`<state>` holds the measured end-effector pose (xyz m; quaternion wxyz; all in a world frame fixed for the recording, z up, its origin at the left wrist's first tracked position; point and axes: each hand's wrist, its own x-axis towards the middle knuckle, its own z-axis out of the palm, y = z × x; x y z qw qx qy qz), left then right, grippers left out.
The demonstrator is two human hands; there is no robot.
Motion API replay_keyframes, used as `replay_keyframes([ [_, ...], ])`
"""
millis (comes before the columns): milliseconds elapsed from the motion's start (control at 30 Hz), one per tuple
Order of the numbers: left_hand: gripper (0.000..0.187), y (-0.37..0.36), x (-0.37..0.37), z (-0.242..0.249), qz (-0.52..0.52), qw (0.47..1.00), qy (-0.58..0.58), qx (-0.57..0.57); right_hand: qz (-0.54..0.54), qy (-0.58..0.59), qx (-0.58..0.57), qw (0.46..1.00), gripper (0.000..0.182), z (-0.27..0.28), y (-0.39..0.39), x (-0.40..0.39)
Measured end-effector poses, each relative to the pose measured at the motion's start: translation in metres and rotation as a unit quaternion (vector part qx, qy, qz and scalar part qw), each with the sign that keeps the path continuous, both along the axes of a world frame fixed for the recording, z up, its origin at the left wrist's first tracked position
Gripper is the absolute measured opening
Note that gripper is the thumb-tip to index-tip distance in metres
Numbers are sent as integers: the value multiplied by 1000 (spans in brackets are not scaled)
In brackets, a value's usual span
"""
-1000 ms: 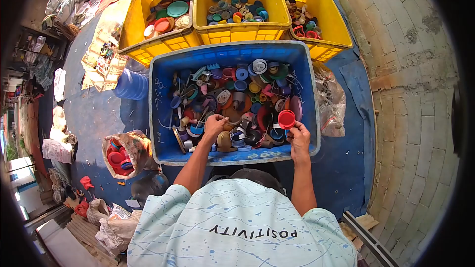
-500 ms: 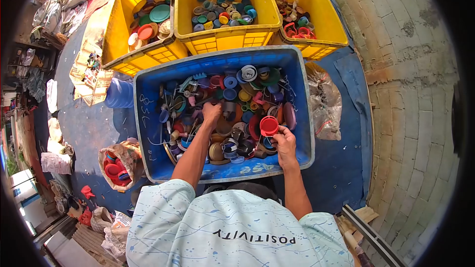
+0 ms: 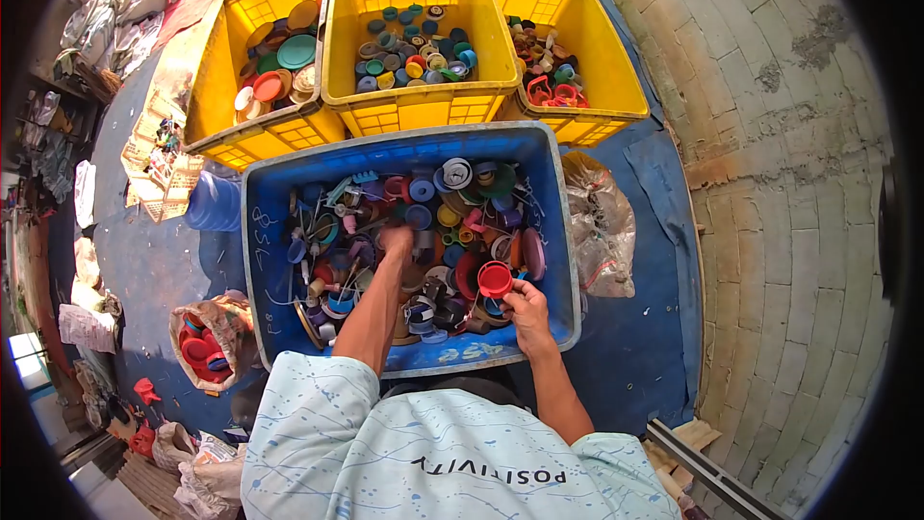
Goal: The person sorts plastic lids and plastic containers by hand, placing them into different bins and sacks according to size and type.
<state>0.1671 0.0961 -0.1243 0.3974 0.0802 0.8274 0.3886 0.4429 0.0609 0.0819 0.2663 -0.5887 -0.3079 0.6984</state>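
My right hand (image 3: 526, 310) pinches a round red plastic cap (image 3: 495, 279) by its edge, its hollow side facing up. It is over the near right part of a blue crate (image 3: 252, 260) heaped with mixed plastic lids and caps. Deep in the middle of that heap is my left hand (image 3: 394, 240); its fingers are hidden among the pieces, so what they touch does not show. A blue ring-shaped cap (image 3: 419, 217) lies just beyond it. Farther right in the crate are a pinkish oval lid (image 3: 533, 253) and a white round cap (image 3: 457, 172).
Beyond the crate stand three yellow crates (image 3: 423, 101) holding sorted lids and caps. A sack of red caps (image 3: 241, 332) stands at left, near a blue translucent container (image 3: 214, 202). A filled clear bag (image 3: 602, 231) leans at right, before a block wall (image 3: 789, 279).
The whole view has shifted, so the crates appear lower and farther left. My left hand has sunk deeper among the caps. My right hand still holds the red cap.
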Motion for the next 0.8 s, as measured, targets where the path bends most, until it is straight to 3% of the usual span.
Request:
replay_keyframes([
  [100,45,-25,1,32,83,990,-103,45,-7,52,-30,998,25,-5,6,-5],
  [200,46,-47,2,83,162,925,-292,182,-18,129,-69,989,23,-10,14,-17],
  [367,37,-50,-12,130,177,888,-323,276,-20,188,-84,978,22,-27,34,-47],
  [533,29,-7,-39,196,172,868,-327,331,-3,225,-49,973,24,-12,84,-88],
  [633,22,53,-61,249,108,873,-298,372,11,244,19,970,23,43,141,-128],
  [733,34,110,-80,309,76,834,-303,455,-9,294,104,950,18,90,200,-165],
  [800,36,127,-91,326,94,830,-316,450,-41,264,80,960,22,101,224,-180],
])
